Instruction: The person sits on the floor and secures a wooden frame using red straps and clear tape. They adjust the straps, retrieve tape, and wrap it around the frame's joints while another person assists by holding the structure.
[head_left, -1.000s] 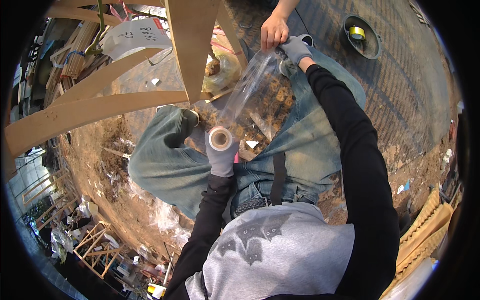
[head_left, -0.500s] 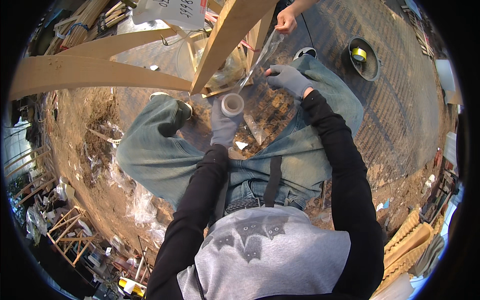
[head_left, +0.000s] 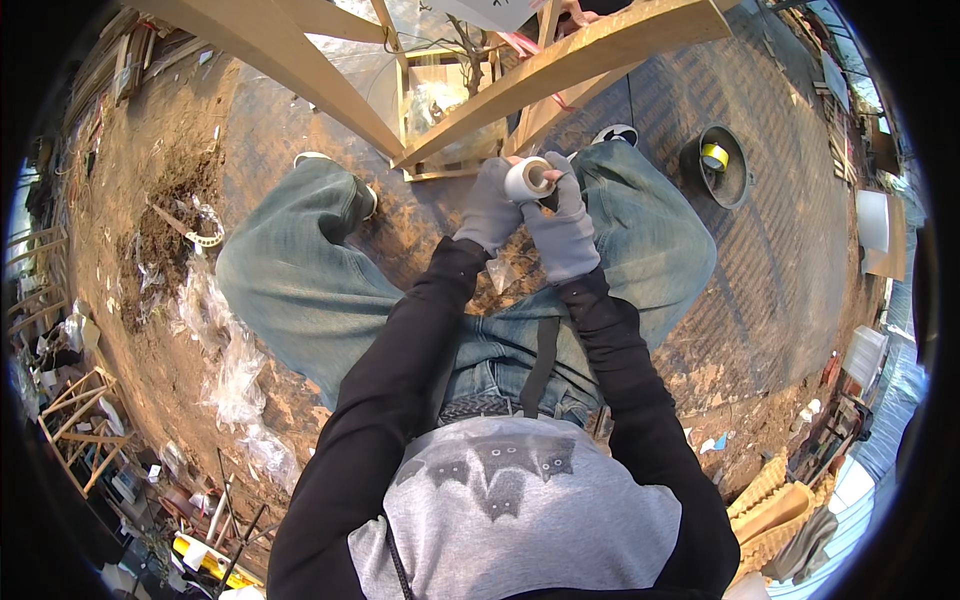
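Both my gloved hands meet in front of my knees around a small roll of clear stretch film (head_left: pixel 518 184) with a hollow core. My left hand (head_left: pixel 488 212), in a grey glove, is closed on the roll's left side. Bare fingertips of my right hand (head_left: pixel 566 228) show at the core's open end, curled against the roll. Just beyond my hands stands a slatted wooden crate (head_left: pixel 455 172) with a thin-branched plant (head_left: pixel 470 62) in it. Slanting wooden beams (head_left: pixel 570 78) rise around the crate. Film between the roll and the crate cannot be made out.
Another person's hand (head_left: pixel 575 14) shows at the top, behind a beam. To the right lies a dark basin (head_left: pixel 738 190) holding a yellow tape roll (head_left: pixel 714 156). Crumpled clear plastic (head_left: pixel 235 375) and a curved saw-like tool (head_left: pixel 205 232) lie on the soil at left.
My right hand has come down and left onto the roll, which moved right and up. The film strip stretched to the other person's hand no longer shows. The beams and crate appear shifted in view.
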